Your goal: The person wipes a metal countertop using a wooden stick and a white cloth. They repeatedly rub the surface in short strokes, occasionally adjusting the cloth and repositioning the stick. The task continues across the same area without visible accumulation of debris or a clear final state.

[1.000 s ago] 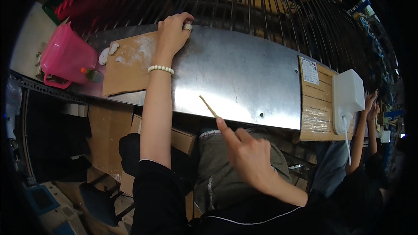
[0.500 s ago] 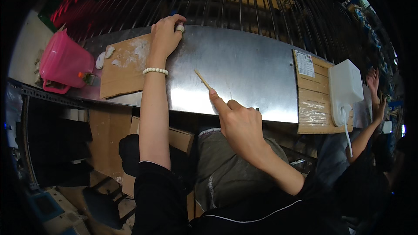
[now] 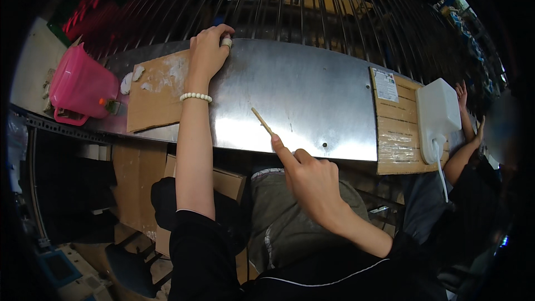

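A thin light-brown stick (image 3: 262, 121), wooden by its look, points up and left from my right hand (image 3: 313, 181). That hand is closed around it, index finger stretched along it, just over the near edge of the metal tabletop (image 3: 295, 83). My left hand (image 3: 207, 56), with a beaded bracelet (image 3: 195, 97) on the wrist, reaches to the tabletop's far edge by the bars. Its fingers are bent; a whitish band or piece shows at one finger. What they grip, if anything, is hidden.
Beside my left forearm lies cardboard (image 3: 159, 89) smeared with white paste. Further left stands a pink container (image 3: 83, 83). At right, a white plastic jug with a tube (image 3: 440, 108) rests on a cardboard sheet (image 3: 397, 128); another person's hands (image 3: 471, 128) are beyond it. Metal bars (image 3: 290, 5) line the far side.
The view has shifted slightly. My right hand and the stick sit a little lower; my left hand stays at the far edge. The other person's hands beyond the jug have moved.
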### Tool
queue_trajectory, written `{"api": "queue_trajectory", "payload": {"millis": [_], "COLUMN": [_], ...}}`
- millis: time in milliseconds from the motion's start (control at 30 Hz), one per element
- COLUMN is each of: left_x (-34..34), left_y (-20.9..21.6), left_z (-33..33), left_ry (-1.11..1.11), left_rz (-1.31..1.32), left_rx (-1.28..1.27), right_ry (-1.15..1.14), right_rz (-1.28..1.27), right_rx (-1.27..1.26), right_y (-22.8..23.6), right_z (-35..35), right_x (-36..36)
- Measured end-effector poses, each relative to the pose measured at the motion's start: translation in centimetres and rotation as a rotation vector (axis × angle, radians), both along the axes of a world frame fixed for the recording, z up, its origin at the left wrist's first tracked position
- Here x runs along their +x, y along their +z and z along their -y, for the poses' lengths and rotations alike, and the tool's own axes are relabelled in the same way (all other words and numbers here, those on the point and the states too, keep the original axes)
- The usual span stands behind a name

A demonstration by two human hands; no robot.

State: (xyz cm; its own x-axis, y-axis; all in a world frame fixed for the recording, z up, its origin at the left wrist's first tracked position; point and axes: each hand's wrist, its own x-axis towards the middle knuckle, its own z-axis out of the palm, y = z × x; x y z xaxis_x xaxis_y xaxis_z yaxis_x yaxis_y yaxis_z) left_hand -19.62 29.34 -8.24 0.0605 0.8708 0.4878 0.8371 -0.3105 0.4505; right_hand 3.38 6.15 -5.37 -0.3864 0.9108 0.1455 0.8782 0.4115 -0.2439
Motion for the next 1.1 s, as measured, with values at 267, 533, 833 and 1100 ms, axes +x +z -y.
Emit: {"api": "queue_trajectory", "payload": {"millis": [267,533,833,1100], "left_x": [0.2,0.2,-0.3,0.0], "left_y": [-0.1,-0.5,-0.5,-0.4], "left_z": [-0.1,-0.5,-0.4,-0.5], "left_ry": [-0.012,-0.014,-0.010,-0.025], "left_rz": [-0.013,0.031,0.021,0.033], "left_rx": [0.043,-0.019,-0.002,0.008], "right_ry": [0.011,-0.024,-0.101,-0.164], "right_rz": [-0.026,-0.024,0.067,0.045], "right_rx": [0.058,0.021,0.068,0.081], "right_y": [0.0,0.0,0.2,-0.2], "right_z": [-1.6,-1.5,-2.1,-3.9], "right_x": [-1.3,-1.0,3.9,5.1]}}
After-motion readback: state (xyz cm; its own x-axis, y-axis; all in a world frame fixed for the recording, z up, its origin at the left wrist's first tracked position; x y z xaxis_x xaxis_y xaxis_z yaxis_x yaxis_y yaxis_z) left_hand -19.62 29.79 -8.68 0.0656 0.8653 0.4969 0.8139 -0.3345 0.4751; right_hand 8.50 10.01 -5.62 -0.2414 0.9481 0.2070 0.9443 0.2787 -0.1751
